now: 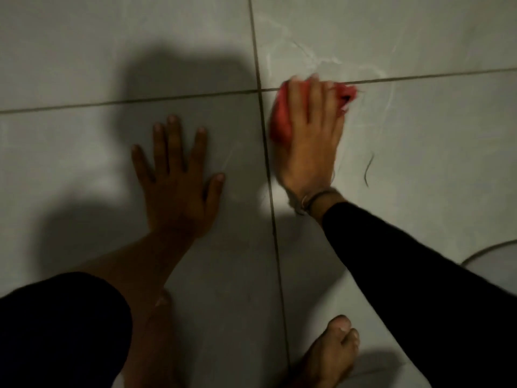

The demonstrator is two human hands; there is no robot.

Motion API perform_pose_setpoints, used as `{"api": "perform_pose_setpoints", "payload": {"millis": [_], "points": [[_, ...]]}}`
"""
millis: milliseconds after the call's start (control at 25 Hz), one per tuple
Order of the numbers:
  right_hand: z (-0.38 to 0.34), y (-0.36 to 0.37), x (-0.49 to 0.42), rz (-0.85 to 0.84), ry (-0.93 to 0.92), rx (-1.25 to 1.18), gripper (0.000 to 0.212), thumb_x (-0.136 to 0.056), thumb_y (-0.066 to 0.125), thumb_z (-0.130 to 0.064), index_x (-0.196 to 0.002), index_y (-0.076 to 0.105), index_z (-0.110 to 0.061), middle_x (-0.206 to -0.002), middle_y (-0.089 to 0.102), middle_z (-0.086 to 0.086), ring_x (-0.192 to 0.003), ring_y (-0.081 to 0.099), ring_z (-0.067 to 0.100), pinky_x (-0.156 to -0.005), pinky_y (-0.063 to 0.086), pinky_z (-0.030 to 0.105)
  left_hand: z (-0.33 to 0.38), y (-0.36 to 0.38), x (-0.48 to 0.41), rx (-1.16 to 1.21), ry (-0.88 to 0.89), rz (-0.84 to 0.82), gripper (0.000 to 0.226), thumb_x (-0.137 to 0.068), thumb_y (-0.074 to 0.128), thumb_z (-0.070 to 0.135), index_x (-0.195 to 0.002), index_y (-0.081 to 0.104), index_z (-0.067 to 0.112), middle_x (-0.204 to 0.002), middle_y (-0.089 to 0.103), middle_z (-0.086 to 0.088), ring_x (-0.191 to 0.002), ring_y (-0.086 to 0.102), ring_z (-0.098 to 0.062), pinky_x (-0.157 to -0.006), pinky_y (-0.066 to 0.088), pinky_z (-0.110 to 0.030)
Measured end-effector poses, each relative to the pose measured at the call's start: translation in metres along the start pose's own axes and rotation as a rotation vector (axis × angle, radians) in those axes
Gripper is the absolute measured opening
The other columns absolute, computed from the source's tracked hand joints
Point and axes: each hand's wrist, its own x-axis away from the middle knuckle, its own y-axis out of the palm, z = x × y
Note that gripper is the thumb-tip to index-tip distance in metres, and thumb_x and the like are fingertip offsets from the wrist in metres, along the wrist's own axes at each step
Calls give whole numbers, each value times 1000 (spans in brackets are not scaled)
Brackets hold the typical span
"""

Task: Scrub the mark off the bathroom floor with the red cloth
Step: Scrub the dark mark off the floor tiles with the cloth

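Observation:
My right hand point(310, 135) presses the red cloth point(279, 119) flat on the grey tiled floor point(419, 163), over a grout crossing; the cloth shows at the hand's left side and past the fingertips, blurred. Whitish smeared streaks point(321, 61) curve across the tile just beyond the cloth. A dark thin curved mark point(368, 169) lies right of my wrist. My left hand point(176, 180) rests flat on the tile to the left, fingers spread, holding nothing.
My bare foot point(330, 357) stands at the bottom right of centre. A knee in dark cloth point(56, 331) fills the bottom left. A pale curved edge point(489, 250) shows at the right. Dark grout lines point(268, 169) cross the floor.

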Motion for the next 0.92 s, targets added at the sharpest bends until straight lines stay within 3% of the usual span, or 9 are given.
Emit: {"api": "perform_pose_setpoints", "payload": {"millis": [80,160,360,440,520,600,680,760,920], "points": [[-7,6,49,-82,-185,-23,80,-95,65,-38,-167,36,-21,-176,29,18,-165,21,45,-131,20,68,-1,-2,1,12,-3,-26,81,-103,27,65,-174,14,29,-182,7,-19,-169,7,-42,-129,8,-71],[12,-3,96,-152,-204,61,74,-99,62,-38,-166,39,-19,-175,34,19,-164,25,44,-132,22,65,-3,0,4,17,3,-33,81,-103,24,65,-174,13,29,-183,4,-18,-169,5,-42,-129,7,-72],[11,7,21,22,80,-4,90,-83,62,-40,-166,37,-16,-175,31,20,-164,22,44,-131,21,67,-3,6,3,22,19,0,81,-104,27,65,-175,10,30,-183,3,-16,-169,3,-40,-130,4,-70],[-11,21,37,47,-93,-79,79,-90,66,-40,-163,46,-17,-172,37,20,-163,25,45,-131,21,66,-6,6,2,38,18,-16,81,-103,26,65,-175,8,32,-183,1,-15,-170,1,-39,-130,4,-71],[-10,16,107,-140,-241,-40,77,-92,65,-45,-164,44,-25,-173,35,15,-163,25,42,-130,26,66,-7,5,3,39,12,-25,82,-102,24,66,-175,6,33,-183,-1,-14,-170,0,-39,-129,5,-72],[22,-8,159,-242,-219,11,76,-91,62,-44,-163,44,-27,-173,36,13,-161,29,42,-125,33,68,-6,5,4,31,1,-30,82,-102,24,66,-175,5,33,-184,-3,-13,-170,-1,-38,-129,5,-72],[51,-14,147,-188,-62,64,63,-99,55,-35,-160,51,-20,-168,43,21,-158,36,47,-121,35,70,-4,6,5,24,2,-13,81,-103,24,66,-175,4,33,-184,-4,-12,-170,-1,-37,-130,3,-71],[48,-3,106,-52,125,141,68,-96,54,-32,-162,46,-15,-169,41,26,-160,32,49,-125,30,68,-6,8,2,23,13,-12,81,-103,26,65,-174,4,34,-184,-4,-11,-170,-2,-37,-130,2,-70],[22,2,145,-145,-55,-18,76,-93,57,-38,-165,37,-24,-172,35,19,-162,26,43,-127,30,68,-6,8,3,43,-5,-18,82,-102,29,63,-175,7,33,-184,-4,-12,-170,-2,-37,-129,1,-72]]}}
